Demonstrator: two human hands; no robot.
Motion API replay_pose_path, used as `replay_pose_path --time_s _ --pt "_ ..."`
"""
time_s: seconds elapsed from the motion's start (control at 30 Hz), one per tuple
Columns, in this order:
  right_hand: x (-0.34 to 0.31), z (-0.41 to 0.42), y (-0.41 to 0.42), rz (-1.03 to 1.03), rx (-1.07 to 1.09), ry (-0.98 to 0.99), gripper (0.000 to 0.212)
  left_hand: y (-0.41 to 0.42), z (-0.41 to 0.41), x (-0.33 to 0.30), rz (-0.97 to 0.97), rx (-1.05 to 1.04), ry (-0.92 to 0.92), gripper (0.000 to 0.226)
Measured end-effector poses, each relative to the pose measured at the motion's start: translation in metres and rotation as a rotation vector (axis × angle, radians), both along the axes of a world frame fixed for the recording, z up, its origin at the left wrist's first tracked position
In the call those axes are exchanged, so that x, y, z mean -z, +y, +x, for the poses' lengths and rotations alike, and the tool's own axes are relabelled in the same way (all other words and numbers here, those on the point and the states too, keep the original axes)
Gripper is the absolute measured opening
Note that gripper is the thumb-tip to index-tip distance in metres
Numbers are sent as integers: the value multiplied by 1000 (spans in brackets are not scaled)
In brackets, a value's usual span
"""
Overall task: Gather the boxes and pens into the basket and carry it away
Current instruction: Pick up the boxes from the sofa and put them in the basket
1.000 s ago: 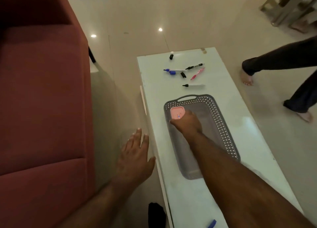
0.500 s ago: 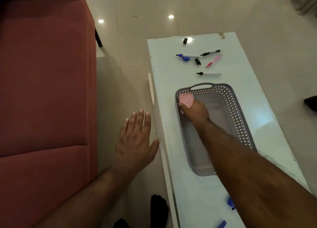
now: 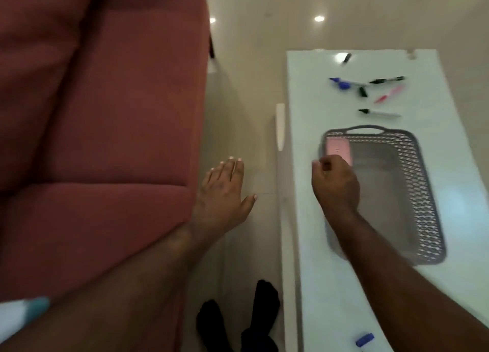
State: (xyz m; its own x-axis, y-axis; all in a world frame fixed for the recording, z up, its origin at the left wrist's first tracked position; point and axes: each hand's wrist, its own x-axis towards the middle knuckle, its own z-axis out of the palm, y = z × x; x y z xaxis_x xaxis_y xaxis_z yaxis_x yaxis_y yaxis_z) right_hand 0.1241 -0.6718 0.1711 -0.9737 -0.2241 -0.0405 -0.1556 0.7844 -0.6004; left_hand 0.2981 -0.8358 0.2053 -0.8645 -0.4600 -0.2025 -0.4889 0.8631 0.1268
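A grey perforated basket point(image 3: 420, 182) sits on the white table point(image 3: 325, 298). In its far left corner lies a pink box point(image 3: 337, 148). My right hand point(image 3: 334, 185) hovers over the basket's left rim just short of the box, fingers curled with nothing in them. My left hand point(image 3: 221, 195) is spread flat over the floor between sofa and table. Beyond the basket lie a blue marker point(image 3: 341, 83), a black pen point(image 3: 387, 79), a pink pen point(image 3: 389, 94) and a black-tipped marker point(image 3: 379, 113). The picture is motion-blurred.
A red sofa point(image 3: 105, 113) fills the left side. Two loose black caps point(image 3: 362, 91) lie among the pens, and a blue cap point(image 3: 364, 339) lies near the table's front edge. My feet in black socks point(image 3: 238, 322) stand on the floor beside the table.
My right hand has let go of the pink box and drawn back toward me; the box now lies in the basket's far left corner. The view swung left and down.
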Motion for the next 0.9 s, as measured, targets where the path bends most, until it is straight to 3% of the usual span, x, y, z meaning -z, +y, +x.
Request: replay_pose_path --time_s 0.1,0.3,0.57,0.73,0.9 --pt "-1 54 -24 -13 -190 -90 24 -32 42 -4 13 -81 -52 81" --pt "6 156 -93 46 -519 -176 50 -78 149 -6 -18 -296 -124 79" --pt "-6 291 -172 108 -979 -185 54 -110 328 -12 -12 -696 -146 84" --pt "-11 375 -212 177 -1199 -250 62 -100 431 -12 20 -956 -300 111" --pt "-14 443 -243 192 -1321 -343 62 -92 469 -10 79 -1092 -330 127"
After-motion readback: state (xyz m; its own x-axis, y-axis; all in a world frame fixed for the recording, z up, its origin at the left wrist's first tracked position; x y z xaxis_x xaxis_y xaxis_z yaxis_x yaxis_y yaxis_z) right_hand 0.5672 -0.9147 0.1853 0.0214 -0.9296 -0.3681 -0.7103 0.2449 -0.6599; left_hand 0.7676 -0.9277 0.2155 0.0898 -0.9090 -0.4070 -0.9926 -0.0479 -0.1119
